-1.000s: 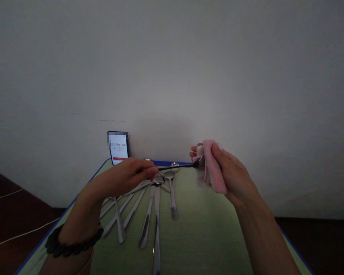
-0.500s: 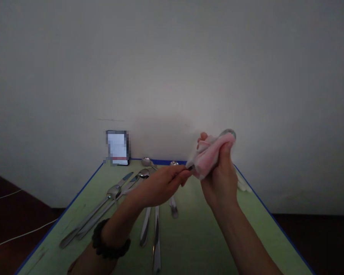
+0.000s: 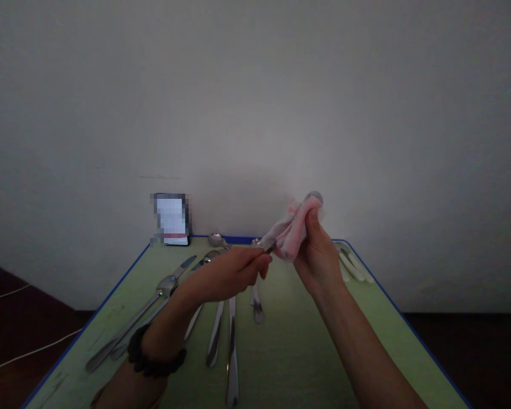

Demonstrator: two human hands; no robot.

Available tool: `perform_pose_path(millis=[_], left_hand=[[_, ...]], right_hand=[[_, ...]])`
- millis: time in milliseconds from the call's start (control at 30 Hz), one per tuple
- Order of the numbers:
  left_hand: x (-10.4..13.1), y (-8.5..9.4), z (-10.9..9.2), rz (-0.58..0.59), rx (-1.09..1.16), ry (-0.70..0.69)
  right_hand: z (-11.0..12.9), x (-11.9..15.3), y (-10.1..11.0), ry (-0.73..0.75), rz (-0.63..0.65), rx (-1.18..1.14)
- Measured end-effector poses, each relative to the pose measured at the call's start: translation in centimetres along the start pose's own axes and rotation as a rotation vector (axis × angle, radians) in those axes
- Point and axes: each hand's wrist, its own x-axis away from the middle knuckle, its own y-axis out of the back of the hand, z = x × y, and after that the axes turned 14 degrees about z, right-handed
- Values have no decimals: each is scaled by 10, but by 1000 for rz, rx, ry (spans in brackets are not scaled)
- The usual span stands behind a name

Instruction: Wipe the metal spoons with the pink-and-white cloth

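My left hand (image 3: 236, 272), with a dark beaded bracelet (image 3: 153, 355) on its wrist, is closed in a pinch on the handle of a metal spoon (image 3: 315, 197). My right hand (image 3: 321, 250) is closed around a pink and white cloth (image 3: 296, 230), its thumb pressing on top. The cloth wraps most of the spoon, leaving the rounded tip of the bowl showing above it and a short bit of handle by my left fingers. Both hands are raised over the green table (image 3: 293, 352). The fingers of my right hand are partly hidden behind the cloth.
Several metal spoons and knives lie on the left and middle, including a spoon (image 3: 167, 285) and a knife (image 3: 232, 363). White-handled utensils (image 3: 353, 266) lie at the back right. A phone with a lit screen (image 3: 171, 218) stands at the back left, near the wall (image 3: 255, 102).
Both hands have moved left together with the spoon and cloth. The white-handled utensils at the back right show more fully now.
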Motion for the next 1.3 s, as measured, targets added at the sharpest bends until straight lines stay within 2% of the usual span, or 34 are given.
perform_pose_path(millis=[67,133,267,400,467,567,667,767,867,1000,1133,1300], left_hand=[[-1,-1,0,-31,-17,-16],[-3,-2,0,-3,24,-15],[-2,-1,1,98,86,24],[8,10,9,94,-34,27],[12,16,13,35,-62,51],[15,21,17,-131,-107,126],[16,23,15,-250,-118,159],[15,23,9,-362,-69,144],[14,20,3,-418,-89,153],[8,14,3,-457,-211,281],[3,12,6,-514,-236,308],[10,20,5,-647,-132,225]], right_hand=[[-1,1,-2,10,-71,-138],[-1,2,-5,-12,-90,-178],[-1,3,-5,-75,-46,-102],[-2,2,2,-23,27,-19],[-1,3,6,-30,61,56],[4,5,10,-114,139,202],[6,8,11,-178,275,326],[3,9,7,-182,397,503],[-5,10,1,-132,505,730],[-12,13,-5,-74,568,949],[-11,15,-7,-58,565,1025],[-1,13,0,-125,651,924]])
